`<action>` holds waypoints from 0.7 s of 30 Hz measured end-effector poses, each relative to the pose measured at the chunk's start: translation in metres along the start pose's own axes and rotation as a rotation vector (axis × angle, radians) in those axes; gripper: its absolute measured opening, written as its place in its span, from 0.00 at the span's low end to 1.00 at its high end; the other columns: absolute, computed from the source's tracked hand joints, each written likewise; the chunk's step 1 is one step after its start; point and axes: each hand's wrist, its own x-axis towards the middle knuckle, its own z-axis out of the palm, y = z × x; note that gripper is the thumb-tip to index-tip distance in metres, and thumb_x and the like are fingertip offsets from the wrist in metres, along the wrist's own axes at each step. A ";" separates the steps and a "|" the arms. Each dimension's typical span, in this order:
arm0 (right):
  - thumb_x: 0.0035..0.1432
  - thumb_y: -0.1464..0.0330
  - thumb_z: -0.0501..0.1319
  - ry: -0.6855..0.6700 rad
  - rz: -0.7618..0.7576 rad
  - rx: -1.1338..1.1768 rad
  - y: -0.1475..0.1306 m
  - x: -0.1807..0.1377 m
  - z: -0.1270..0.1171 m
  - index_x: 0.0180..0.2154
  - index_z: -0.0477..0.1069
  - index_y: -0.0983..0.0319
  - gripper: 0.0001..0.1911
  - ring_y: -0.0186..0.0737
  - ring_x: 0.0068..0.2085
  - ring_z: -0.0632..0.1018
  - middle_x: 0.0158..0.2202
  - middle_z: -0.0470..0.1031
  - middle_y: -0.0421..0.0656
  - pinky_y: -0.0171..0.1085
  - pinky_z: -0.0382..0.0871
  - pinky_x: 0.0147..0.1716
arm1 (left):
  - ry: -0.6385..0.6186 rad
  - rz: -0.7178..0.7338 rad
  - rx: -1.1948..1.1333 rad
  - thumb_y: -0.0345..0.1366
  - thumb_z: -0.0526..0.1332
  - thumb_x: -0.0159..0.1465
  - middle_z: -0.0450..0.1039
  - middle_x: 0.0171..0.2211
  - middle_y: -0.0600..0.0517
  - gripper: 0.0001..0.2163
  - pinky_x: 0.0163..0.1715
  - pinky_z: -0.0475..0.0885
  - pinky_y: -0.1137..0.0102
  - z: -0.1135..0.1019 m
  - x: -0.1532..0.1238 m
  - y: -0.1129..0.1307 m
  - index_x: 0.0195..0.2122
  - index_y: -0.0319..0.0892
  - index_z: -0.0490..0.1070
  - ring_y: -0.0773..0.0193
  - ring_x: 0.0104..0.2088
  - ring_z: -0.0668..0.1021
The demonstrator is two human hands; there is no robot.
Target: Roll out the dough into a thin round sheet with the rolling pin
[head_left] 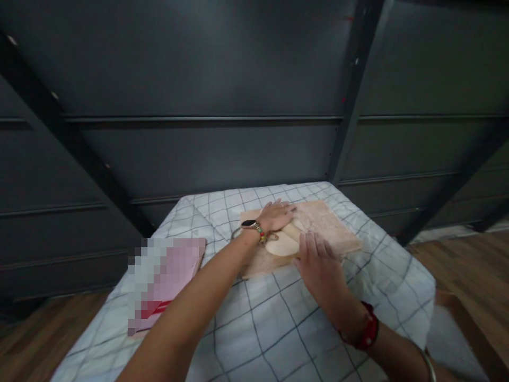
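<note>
A peach, fuzzy-looking sheet (pixel 326 223) lies on the table with a flat cream-coloured piece (pixel 281 243) on top. The cream piece has a rounded near end; its exact kind I cannot make out. My left hand (pixel 275 215) lies palm down across the far side of the cream piece, fingers spread out. My right hand (pixel 321 265) rests on the near right side of that piece, fingers laid flat over it and thumb apart at its near edge. Both hands cover part of the piece. A thin cord-like loop (pixel 273 236) shows by my left wrist.
A white cloth with dark check lines (pixel 274 318) covers the table. On its left lies a pink flat packet (pixel 181 270), partly blurred out. A dark metal panel wall (pixel 222 159) rises behind the table. A brown open box (pixel 457 323) stands at the lower right on the wooden floor.
</note>
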 end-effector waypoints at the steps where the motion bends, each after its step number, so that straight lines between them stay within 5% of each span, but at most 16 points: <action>1: 0.57 0.68 0.61 -0.034 0.012 -0.006 0.003 0.004 0.001 0.51 0.67 0.72 0.22 0.55 0.49 0.73 0.49 0.73 0.60 0.48 0.68 0.45 | -0.006 0.011 -0.006 0.41 0.58 0.67 0.68 0.51 0.45 0.16 0.47 0.71 0.56 0.001 0.003 0.001 0.53 0.39 0.68 0.56 0.48 0.73; 7: 0.66 0.60 0.50 -0.287 0.045 0.001 0.059 0.028 0.022 0.47 0.69 0.68 0.19 0.46 0.36 0.77 0.38 0.75 0.53 0.39 0.66 0.31 | 0.010 0.031 -0.063 0.39 0.46 0.73 0.69 0.54 0.47 0.16 0.52 0.65 0.58 0.004 0.033 0.019 0.51 0.45 0.70 0.54 0.54 0.69; 12: 0.70 0.61 0.44 -0.362 0.035 0.012 0.098 0.041 0.050 0.42 0.70 0.69 0.22 0.44 0.37 0.77 0.36 0.75 0.53 0.36 0.64 0.32 | 0.038 0.036 -0.092 0.42 0.58 0.68 0.67 0.52 0.45 0.16 0.48 0.70 0.56 0.002 0.055 0.028 0.53 0.39 0.67 0.55 0.49 0.73; 21: 0.65 0.63 0.52 -0.231 0.089 -0.072 0.061 0.027 0.020 0.41 0.71 0.68 0.15 0.43 0.32 0.76 0.35 0.75 0.51 0.37 0.63 0.27 | 0.077 0.065 -0.114 0.41 0.47 0.73 0.68 0.55 0.46 0.16 0.55 0.62 0.55 0.006 0.013 0.024 0.54 0.44 0.69 0.56 0.55 0.69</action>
